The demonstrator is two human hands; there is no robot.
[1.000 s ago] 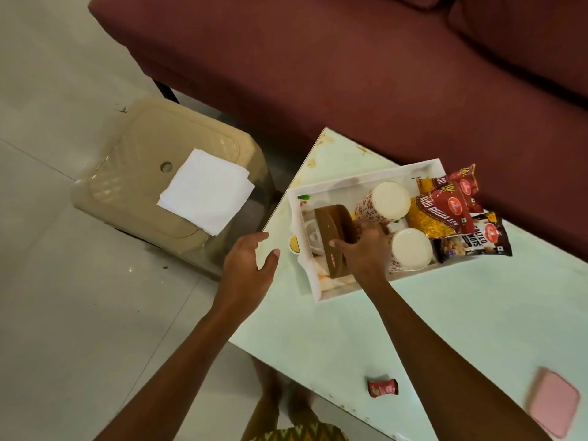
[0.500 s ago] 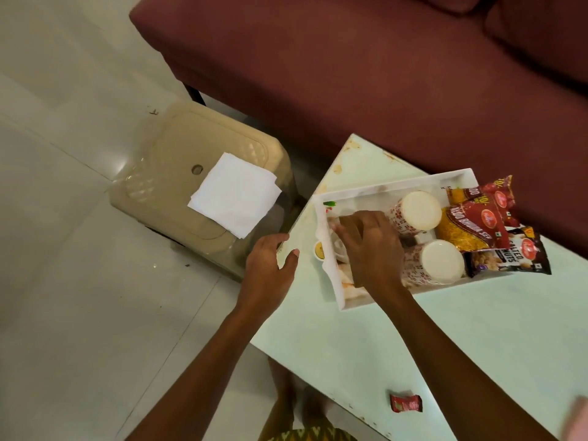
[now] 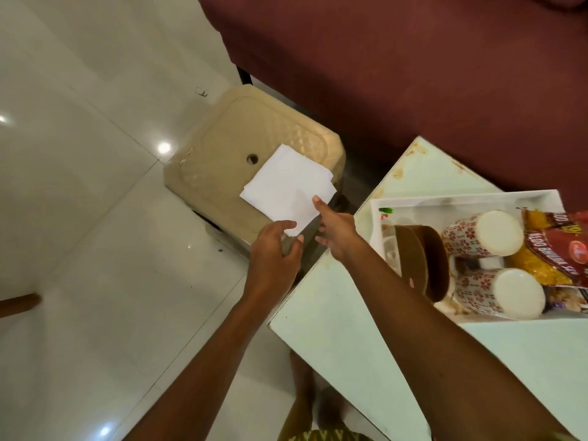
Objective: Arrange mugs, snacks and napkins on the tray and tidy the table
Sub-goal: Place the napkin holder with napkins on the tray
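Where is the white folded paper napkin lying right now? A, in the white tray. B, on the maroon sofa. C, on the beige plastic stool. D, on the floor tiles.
C: the white folded paper napkin lies flat on top of the beige plastic stool, beside the pale green table.

I'm getting warm, fairly bright light here, lamp glare dotting the glossy floor (image 3: 79, 218) at nine o'clock, edges bowed, everything slightly soft.
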